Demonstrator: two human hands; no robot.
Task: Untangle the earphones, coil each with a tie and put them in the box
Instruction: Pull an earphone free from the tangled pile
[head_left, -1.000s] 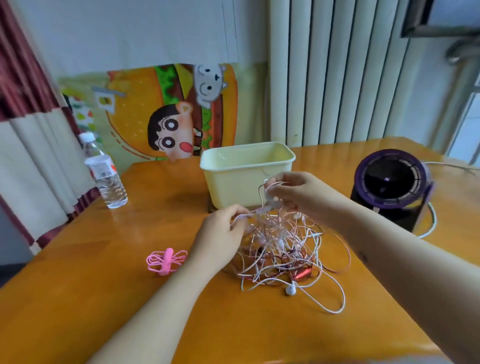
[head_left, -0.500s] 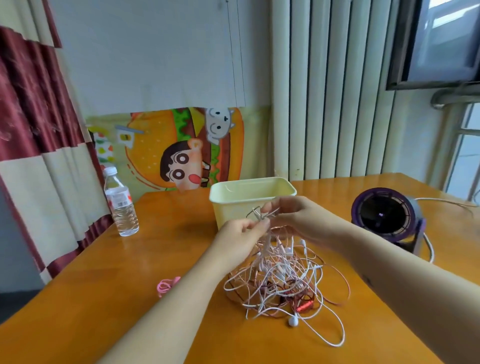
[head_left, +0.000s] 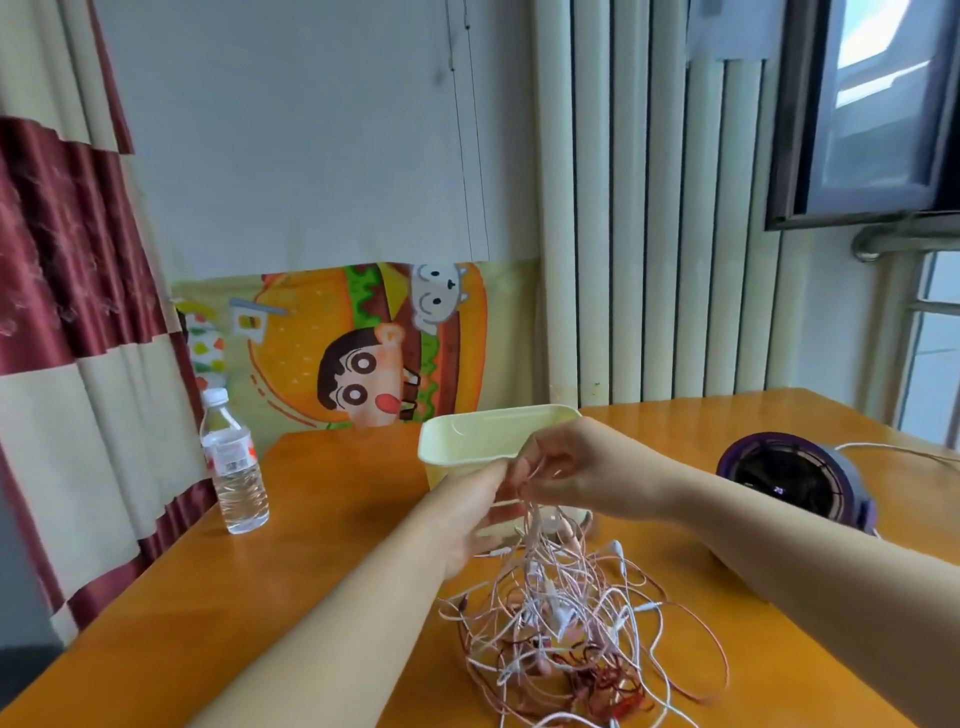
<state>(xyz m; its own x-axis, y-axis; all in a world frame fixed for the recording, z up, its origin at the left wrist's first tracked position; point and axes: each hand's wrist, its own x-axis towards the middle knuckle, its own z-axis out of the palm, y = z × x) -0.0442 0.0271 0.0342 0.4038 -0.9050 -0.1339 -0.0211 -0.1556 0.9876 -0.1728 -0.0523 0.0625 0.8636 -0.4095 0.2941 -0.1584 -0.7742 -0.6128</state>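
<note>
Both my left hand (head_left: 464, 519) and right hand (head_left: 571, 467), close together, pinch strands of the earphones (head_left: 566, 623) hanging below them, where a hard upward pull could cinch the knots tight.

White, pink, red earphones (head_left: 566, 623); pale yellow box (head_left: 462, 447); orange table (head_left: 332, 499); purple fan (head_left: 795, 480).

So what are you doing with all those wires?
A person is sorting out a tangle of earphones on the orange table. The right hand pinches a few strands and holds them up, so the bunch hangs in a cone while most of it lies on the table. The left hand is at the same strands, but blur hides its grip. The cream box stands just behind the hands.
</note>
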